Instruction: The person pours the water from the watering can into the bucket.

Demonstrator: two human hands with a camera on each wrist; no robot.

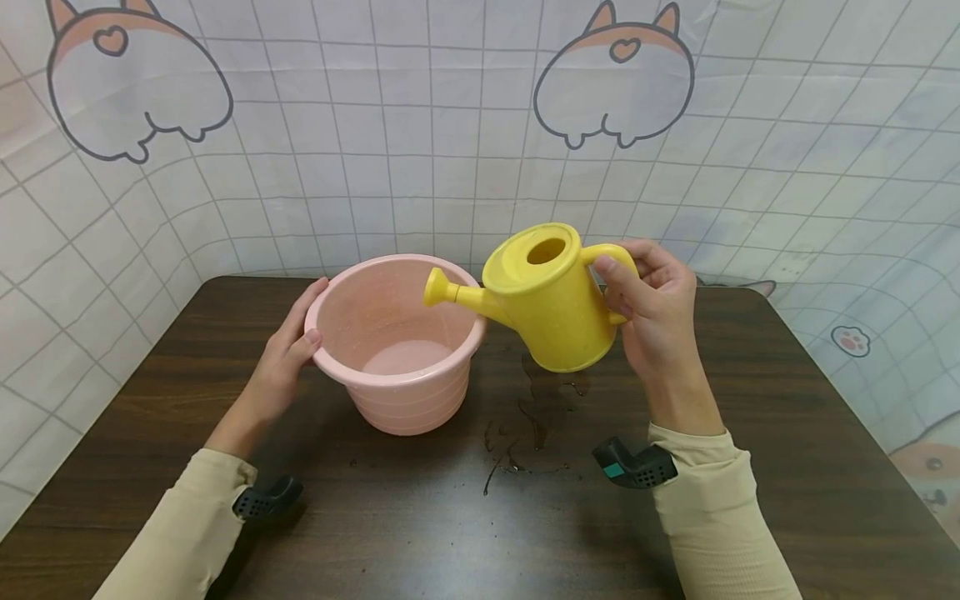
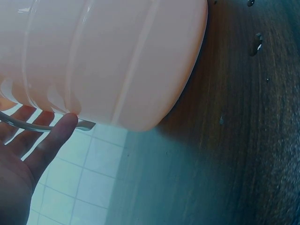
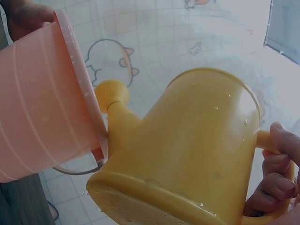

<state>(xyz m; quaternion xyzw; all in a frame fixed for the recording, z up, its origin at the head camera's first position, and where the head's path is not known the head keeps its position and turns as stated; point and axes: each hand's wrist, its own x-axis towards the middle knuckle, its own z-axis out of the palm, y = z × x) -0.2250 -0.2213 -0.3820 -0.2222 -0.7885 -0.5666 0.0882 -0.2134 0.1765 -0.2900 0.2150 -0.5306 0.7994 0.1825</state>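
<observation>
A pink plastic bucket (image 1: pixel 405 404) with a wide rim is over the left-centre of the dark table. My left hand (image 1: pixel 281 358) holds its left side at the rim, the thumb (image 2: pixel 61 133) against the thin pale handle (image 2: pixel 28 125) and the bucket wall. My right hand (image 1: pixel 656 304) grips the handle of a yellow watering can (image 1: pixel 566 321), raised above the table and tilted. The can's spout (image 1: pixel 457 293) reaches over the bucket's right rim, its round head above the opening. No stream from the spout is visible. Drops cling to the can's underside (image 3: pixel 140 201).
Small puddles (image 1: pixel 525 433) and drops of water lie on the dark wooden table (image 1: pixel 420 533), right of the bucket. A white grid-patterned cloth (image 1: pixel 405 125) with cartoon animals hangs behind and beside the table. Black wrist devices (image 1: pixel 637 467) are on both sleeves.
</observation>
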